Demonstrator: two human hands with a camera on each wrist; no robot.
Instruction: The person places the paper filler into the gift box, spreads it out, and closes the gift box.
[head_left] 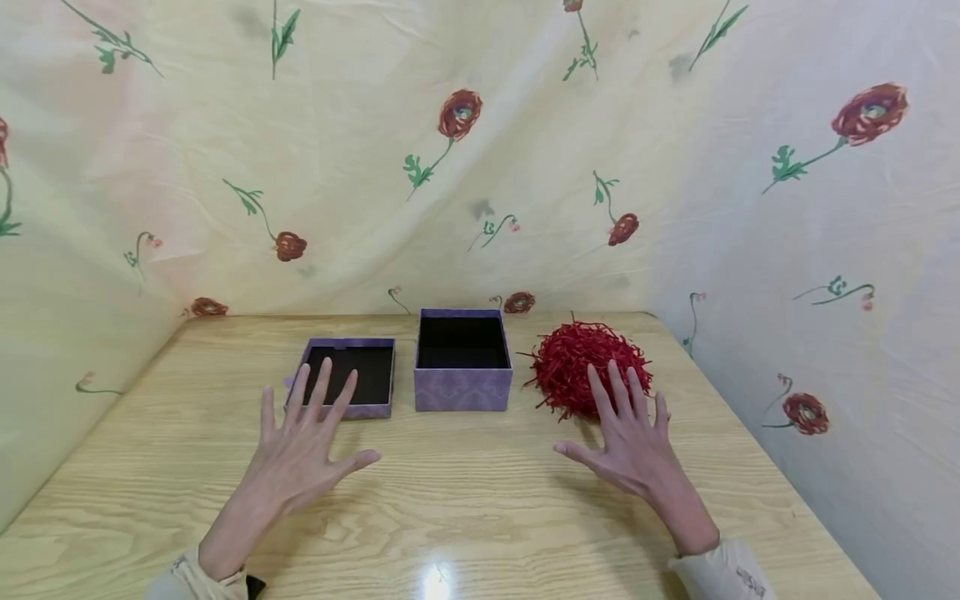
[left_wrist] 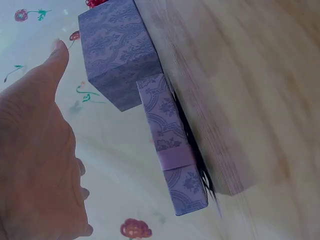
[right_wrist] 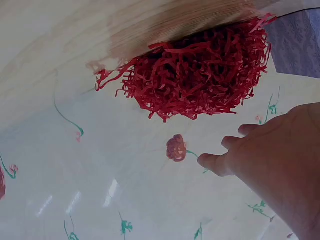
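Observation:
Both hands hover over the table with fingers spread, holding nothing. My left hand (head_left: 296, 458) is just in front of a shallow purple box lid (head_left: 375, 411), its dark inside facing up; the fingertips overlap it in the head view. In the left wrist view the lid (left_wrist: 167, 130) shows a pale ribbon band on its side. A deeper purple patterned box (head_left: 461, 390), dark inside and without a cover, stands in the middle, touched by neither hand. My right hand (head_left: 633, 454) is before a heap of red shredded paper (head_left: 577, 358), apart from the heap (right_wrist: 195, 75) in the right wrist view.
The pale wooden table (head_left: 465, 500) carries the lid, box and paper in a row towards its back edge. A flower-printed cloth (head_left: 360, 150) hangs behind the table and along both sides.

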